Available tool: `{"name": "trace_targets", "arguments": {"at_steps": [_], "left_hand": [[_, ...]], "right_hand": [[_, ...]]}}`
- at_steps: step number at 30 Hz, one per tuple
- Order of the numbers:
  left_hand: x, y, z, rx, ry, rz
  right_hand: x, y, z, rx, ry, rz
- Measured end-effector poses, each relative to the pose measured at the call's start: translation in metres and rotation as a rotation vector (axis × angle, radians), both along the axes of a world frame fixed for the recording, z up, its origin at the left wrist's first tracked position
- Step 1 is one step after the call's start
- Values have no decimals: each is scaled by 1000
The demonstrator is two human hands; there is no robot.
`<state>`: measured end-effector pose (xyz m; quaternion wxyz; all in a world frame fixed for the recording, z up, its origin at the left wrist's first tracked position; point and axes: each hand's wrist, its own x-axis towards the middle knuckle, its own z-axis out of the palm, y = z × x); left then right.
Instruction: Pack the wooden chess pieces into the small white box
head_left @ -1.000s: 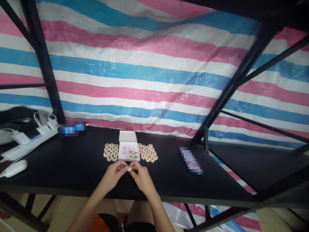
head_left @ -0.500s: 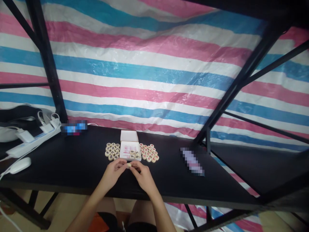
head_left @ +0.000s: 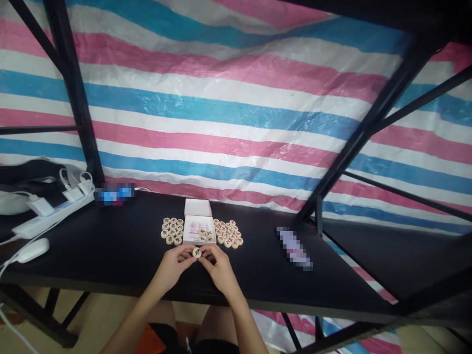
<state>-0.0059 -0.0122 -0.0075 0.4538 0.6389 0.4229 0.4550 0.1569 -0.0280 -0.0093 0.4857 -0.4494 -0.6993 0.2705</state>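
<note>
1. The xiangqi piece [head_left: 196,252] is held between both hands just above the surface [head_left: 110,255], face up. The open white box [head_left: 199,230] is near, at 12 o'clock from it.
2. It's a round disc with no long axis, and both hands are equally close.
3. Left hand [head_left: 171,268]: fingers curled, tips pinching the piece's left edge.
4. Right hand [head_left: 220,270]: same, pinching the right edge.
5. The left cluster of pieces [head_left: 172,231] sits at 11 o'clock and the right cluster of pieces [head_left: 228,233] at 1 o'clock.

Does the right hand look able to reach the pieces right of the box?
Probably yes: only bare table lies between the right hand and those pieces, though it pinches a disc.
</note>
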Motion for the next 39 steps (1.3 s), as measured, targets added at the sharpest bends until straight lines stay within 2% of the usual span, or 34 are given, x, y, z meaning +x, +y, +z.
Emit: {"name": "trace_targets", "arguments": {"at_steps": [3,6,8,10,13,20,25,29,31,33,35,36,39], "left_hand": [[-6,-6,5,106,122,91],[-30,-7,8,254,311,293],[-51,-3,8,269,428,396],[-69,4,8,237,532,444],[-82,13,8,176,656,428],[-72,17,8,250,900,473],[-75,15,2,284,897,466],[-70,9,5,349,769,476],[-57,5,9,403,653,423],[-38,0,13,403,552,266],[-19,-4,14,314,500,55],[-11,-5,13,276,484,-9],[0,-6,11,226,511,-93]], "right_hand": [[0,0,-1,5,-33,-53],[0,0,-1,8,-72,-117],[-1,0,0,14,-101,-140],[-1,0,0,20,-120,-148],[-1,1,0,15,-127,-144],[-1,0,1,0,-148,-145],[-1,-1,2,38,-155,-144],[3,15,8,109,-296,-295],[6,31,15,110,-489,-352],[7,48,25,80,-725,-352],[6,64,34,60,-822,-312],[5,70,37,47,-854,-294],[1,83,42,-6,-918,-272]]}}
